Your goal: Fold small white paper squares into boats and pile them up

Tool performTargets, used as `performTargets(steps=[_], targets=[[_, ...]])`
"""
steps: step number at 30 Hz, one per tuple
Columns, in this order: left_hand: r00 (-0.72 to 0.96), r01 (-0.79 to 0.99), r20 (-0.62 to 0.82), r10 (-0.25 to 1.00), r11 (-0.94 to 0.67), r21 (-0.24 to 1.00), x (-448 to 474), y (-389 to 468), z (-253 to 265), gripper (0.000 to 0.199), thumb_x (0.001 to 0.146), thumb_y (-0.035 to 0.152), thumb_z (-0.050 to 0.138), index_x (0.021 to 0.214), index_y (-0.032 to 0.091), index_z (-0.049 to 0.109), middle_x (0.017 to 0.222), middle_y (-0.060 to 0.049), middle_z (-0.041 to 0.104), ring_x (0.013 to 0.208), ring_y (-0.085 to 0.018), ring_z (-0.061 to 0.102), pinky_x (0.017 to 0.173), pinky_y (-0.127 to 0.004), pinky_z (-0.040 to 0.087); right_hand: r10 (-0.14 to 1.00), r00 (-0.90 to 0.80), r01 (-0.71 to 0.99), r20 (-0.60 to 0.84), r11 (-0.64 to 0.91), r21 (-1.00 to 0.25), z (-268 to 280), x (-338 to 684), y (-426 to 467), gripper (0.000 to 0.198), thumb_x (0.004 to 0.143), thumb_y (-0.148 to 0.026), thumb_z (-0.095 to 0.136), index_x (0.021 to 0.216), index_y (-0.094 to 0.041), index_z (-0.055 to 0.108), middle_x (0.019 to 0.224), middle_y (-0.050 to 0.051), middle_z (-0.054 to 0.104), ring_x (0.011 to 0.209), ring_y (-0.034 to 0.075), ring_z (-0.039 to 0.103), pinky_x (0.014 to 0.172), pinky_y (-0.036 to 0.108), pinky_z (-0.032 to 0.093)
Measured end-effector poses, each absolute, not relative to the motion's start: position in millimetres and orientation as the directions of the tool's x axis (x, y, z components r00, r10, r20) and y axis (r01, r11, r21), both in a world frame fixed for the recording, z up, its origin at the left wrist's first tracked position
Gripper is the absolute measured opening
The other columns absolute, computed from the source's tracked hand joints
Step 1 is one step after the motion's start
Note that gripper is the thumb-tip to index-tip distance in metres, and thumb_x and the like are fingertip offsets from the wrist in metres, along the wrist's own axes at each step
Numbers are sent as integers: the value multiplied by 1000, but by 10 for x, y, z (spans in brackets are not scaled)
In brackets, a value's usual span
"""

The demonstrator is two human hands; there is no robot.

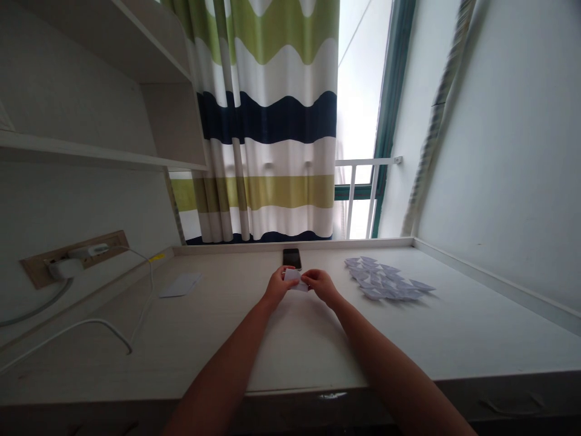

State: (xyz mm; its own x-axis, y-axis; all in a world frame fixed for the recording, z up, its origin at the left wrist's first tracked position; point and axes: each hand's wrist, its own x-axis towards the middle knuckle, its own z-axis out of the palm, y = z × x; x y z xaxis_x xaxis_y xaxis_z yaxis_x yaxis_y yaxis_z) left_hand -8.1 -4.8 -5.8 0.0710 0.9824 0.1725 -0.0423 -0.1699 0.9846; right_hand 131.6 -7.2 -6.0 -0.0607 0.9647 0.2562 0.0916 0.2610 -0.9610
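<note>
Between my two hands, a small piece of white paper (293, 275) is held above the middle of the desk. My left hand (276, 286) grips its left side, with the thumb across the front. At its right edge, my right hand (319, 284) pinches the paper between thumb and fingers. Just beyond them lies a dark phone (292, 258). Off to the right is a pile of folded white paper pieces (385, 280). A few flat white sheets (180, 284) lie to the left. Finer folds in the held paper are too small to make out.
The pale desk (190, 357) has a raised rim at the back and right. A white cable (95, 321) runs over its left side from plugs in a wall socket (75, 257). Shelves (100, 154) overhang the left. A striped curtain (281, 121) hangs behind.
</note>
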Motion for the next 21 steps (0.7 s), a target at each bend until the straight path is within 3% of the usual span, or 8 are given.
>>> performTargets(steps=[8,14,21], targets=[[22,-92,148,989,-146,985,-107,-34,-40,40,55,12,69,93,14,54,77,-5,59,68,-14,56,62,-27,46,976,-90,90,200,208,-974,-12,1316,-123,9,66,-22,59,65,-13,61,57,0,59,50,9,52,51,24,45],[36,-95,142,989,-138,986,-103,-50,-24,39,57,10,66,93,14,53,78,-5,59,68,-14,56,62,-28,47,960,-90,165,266,278,-946,-42,1340,-97,10,66,-24,59,61,-15,59,46,-3,52,42,8,46,47,22,40],[38,-125,141,989,-136,983,-108,-73,5,37,59,10,65,94,14,52,80,-7,60,72,-16,57,66,-29,48,951,-106,139,292,305,-942,-46,1337,-98,13,66,-28,59,64,-15,59,50,-3,54,45,9,47,49,23,40]])
